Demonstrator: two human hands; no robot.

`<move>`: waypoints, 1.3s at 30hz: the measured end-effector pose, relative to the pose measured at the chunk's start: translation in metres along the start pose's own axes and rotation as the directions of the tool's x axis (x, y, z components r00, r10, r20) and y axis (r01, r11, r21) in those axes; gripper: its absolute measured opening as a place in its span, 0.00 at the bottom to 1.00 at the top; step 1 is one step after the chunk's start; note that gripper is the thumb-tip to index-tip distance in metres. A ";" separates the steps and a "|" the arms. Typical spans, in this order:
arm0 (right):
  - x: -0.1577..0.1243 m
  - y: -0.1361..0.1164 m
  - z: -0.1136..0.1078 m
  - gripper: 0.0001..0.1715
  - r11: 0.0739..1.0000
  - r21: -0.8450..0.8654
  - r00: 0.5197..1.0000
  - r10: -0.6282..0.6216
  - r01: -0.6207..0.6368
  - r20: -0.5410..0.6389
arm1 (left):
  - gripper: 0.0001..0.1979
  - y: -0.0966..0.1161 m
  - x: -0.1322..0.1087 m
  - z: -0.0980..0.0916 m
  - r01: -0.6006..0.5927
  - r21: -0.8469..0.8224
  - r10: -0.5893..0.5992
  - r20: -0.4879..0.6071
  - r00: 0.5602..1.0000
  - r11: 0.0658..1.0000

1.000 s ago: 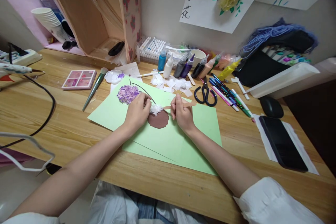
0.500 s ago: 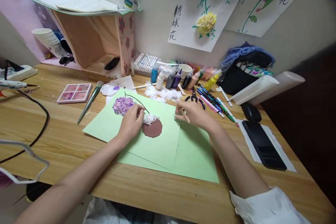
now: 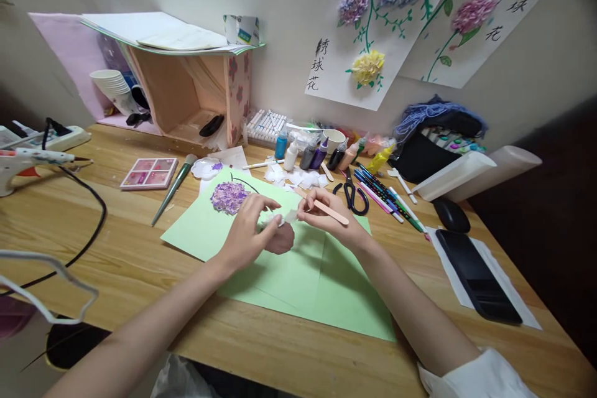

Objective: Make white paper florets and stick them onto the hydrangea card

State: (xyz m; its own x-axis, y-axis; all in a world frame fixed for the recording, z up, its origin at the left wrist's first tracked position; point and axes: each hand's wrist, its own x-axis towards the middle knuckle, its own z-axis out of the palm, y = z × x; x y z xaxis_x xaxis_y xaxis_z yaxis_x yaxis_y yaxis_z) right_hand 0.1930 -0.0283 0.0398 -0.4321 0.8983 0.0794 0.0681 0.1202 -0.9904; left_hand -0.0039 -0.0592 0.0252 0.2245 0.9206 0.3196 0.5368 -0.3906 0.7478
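Observation:
My right hand (image 3: 329, 214) grips a flat wooden craft stick (image 3: 332, 212), and a small piece of thin white paper (image 3: 291, 216) sits at its fingertips. My left hand (image 3: 249, 227) hovers beside it, thumb and fingers apart, partly covering a tuft of white paper (image 3: 272, 219). That tuft lies at the upper edge of a brown paper circle (image 3: 280, 240) on a light green sheet (image 3: 298, 273). A purple crumpled-paper flower (image 3: 229, 198) with a dark curved stem line (image 3: 245, 183) is on the same sheet, left of my hands.
Behind the sheet lie white paper scraps (image 3: 308, 180), paint bottles (image 3: 291, 155) and black scissors (image 3: 351, 193). Pens (image 3: 382, 193) and a phone (image 3: 476, 273) are on the right. A brush (image 3: 175, 189), pink palette (image 3: 149, 174) and glue gun (image 3: 28, 165) are on the left.
My right hand has come left and closer to the left hand, bringing the stick and the white paper piece over the brown circle. My left hand's thumb and fingers have spread apart.

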 end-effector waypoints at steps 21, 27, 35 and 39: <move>-0.002 0.059 0.018 0.35 1.000 0.012 0.901 -0.006 0.012 -0.435 | 0.05 -0.005 -0.002 0.012 -0.171 0.185 0.129 0.219 0.967 0.968; -0.001 0.054 0.024 0.32 1.000 0.013 0.947 0.010 -0.006 -0.322 | 0.05 -0.010 0.001 0.014 -0.175 0.285 0.125 0.185 0.975 0.942; 0.001 0.054 0.023 0.30 0.998 0.055 0.954 0.034 -0.018 -0.298 | 0.06 -0.011 0.004 0.014 -0.149 0.337 0.092 0.179 0.980 0.930; 0.002 0.056 0.023 0.28 0.995 0.099 0.958 0.055 -0.028 -0.282 | 0.07 -0.013 0.005 0.018 -0.153 0.354 0.099 0.166 0.981 0.922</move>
State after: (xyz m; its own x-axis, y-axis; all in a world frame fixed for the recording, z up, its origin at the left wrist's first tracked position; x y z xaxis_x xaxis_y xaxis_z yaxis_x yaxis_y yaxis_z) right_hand 0.1748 -0.0294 -0.0178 -0.1569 0.9862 0.0533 -0.0090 0.0525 -0.9986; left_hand 0.0046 -0.0489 0.0066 0.4081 0.8652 0.2912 0.7492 -0.4997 0.4347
